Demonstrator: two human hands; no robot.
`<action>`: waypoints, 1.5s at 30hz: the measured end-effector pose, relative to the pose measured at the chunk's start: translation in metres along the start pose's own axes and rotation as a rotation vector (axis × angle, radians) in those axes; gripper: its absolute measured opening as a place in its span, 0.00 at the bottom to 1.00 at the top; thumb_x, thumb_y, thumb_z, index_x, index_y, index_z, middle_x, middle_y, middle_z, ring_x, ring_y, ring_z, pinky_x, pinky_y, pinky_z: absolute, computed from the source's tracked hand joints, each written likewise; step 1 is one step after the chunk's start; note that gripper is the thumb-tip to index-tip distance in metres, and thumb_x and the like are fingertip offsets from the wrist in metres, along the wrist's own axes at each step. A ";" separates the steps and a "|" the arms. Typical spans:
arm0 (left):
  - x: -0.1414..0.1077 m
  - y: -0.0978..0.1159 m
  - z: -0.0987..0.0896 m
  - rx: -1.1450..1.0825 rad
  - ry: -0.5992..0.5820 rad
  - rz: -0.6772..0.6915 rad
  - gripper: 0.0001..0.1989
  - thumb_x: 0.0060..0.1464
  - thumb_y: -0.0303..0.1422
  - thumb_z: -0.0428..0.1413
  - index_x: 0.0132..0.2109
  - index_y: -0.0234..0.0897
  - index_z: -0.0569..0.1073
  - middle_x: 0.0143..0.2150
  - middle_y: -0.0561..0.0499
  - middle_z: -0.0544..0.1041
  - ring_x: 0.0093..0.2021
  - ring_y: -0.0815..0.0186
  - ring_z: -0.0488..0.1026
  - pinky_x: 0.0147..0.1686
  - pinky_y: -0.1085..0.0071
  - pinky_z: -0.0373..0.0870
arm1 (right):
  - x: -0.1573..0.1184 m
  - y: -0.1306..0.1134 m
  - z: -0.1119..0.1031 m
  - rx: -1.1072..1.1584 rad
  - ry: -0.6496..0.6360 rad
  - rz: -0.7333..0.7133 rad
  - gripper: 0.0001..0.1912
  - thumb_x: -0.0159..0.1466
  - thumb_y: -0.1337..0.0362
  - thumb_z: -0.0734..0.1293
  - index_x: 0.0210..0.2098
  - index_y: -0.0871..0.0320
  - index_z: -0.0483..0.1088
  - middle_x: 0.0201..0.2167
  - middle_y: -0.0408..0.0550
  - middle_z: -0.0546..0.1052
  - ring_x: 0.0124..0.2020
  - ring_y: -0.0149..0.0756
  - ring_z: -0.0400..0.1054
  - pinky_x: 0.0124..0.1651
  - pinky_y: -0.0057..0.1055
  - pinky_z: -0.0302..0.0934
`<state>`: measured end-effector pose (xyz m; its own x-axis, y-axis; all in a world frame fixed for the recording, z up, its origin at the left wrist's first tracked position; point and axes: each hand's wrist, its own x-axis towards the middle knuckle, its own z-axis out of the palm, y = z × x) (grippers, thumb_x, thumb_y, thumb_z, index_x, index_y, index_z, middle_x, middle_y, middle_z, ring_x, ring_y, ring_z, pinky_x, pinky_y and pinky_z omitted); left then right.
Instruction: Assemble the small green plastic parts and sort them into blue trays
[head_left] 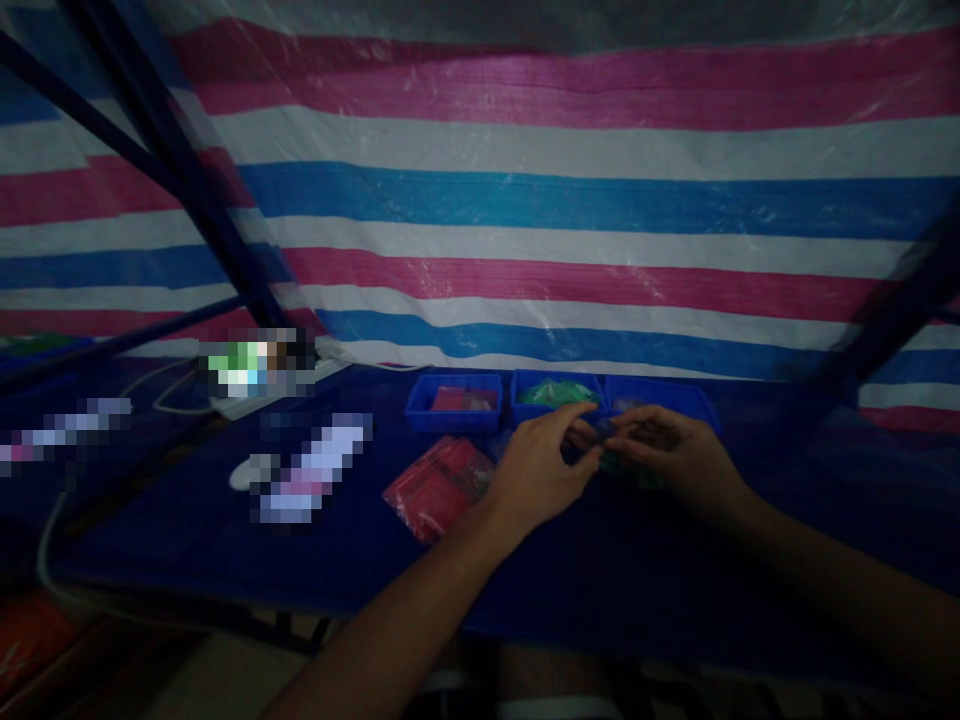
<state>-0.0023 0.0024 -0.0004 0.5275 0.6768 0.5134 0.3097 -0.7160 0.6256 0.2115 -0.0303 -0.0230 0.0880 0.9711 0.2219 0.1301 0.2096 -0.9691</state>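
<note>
In front of the blue trays my left hand point(534, 462) and my right hand point(679, 448) meet, fingertips closed in a pinch. Between them is a small bluish, partly see-through piece point(602, 430), too dark and blurred to name. A stack of red packets in clear plastic point(431, 492) lies on the table just left of my left hand. Some green pieces point(637, 472) show faintly beneath my right hand.
Three blue trays stand in a row: a left tray point(454, 424) with red packets, a middle tray point(517, 405) with green packets, and a right tray point(697, 400), partly hidden. On the blue table point(195, 545) lie a white mouse-like object point(253, 472) and cables. Striped sheeting hangs behind.
</note>
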 end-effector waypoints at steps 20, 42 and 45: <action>0.001 0.004 -0.001 -0.117 -0.011 0.003 0.12 0.60 0.27 0.59 0.51 0.37 0.79 0.47 0.48 0.84 0.45 0.63 0.81 0.50 0.67 0.76 | -0.003 0.010 0.000 -0.006 -0.106 -0.096 0.19 0.57 0.56 0.80 0.43 0.54 0.74 0.42 0.50 0.83 0.42 0.41 0.79 0.49 0.38 0.74; 0.002 0.004 0.002 -0.196 -0.018 0.001 0.12 0.60 0.26 0.60 0.51 0.37 0.77 0.44 0.49 0.83 0.42 0.65 0.81 0.48 0.68 0.78 | -0.002 0.005 0.000 0.032 -0.179 -0.059 0.18 0.61 0.56 0.77 0.47 0.51 0.72 0.43 0.48 0.80 0.44 0.41 0.77 0.50 0.38 0.72; 0.001 0.006 0.003 -0.179 -0.037 0.032 0.12 0.59 0.25 0.59 0.50 0.37 0.77 0.45 0.49 0.83 0.42 0.66 0.80 0.47 0.68 0.77 | -0.004 0.003 0.001 0.037 -0.236 -0.070 0.15 0.62 0.58 0.75 0.47 0.50 0.71 0.41 0.47 0.79 0.44 0.40 0.76 0.51 0.39 0.71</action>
<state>0.0024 -0.0017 0.0017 0.5649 0.6450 0.5147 0.1485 -0.6930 0.7055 0.2108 -0.0338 -0.0267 -0.1538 0.9528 0.2618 0.0910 0.2775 -0.9564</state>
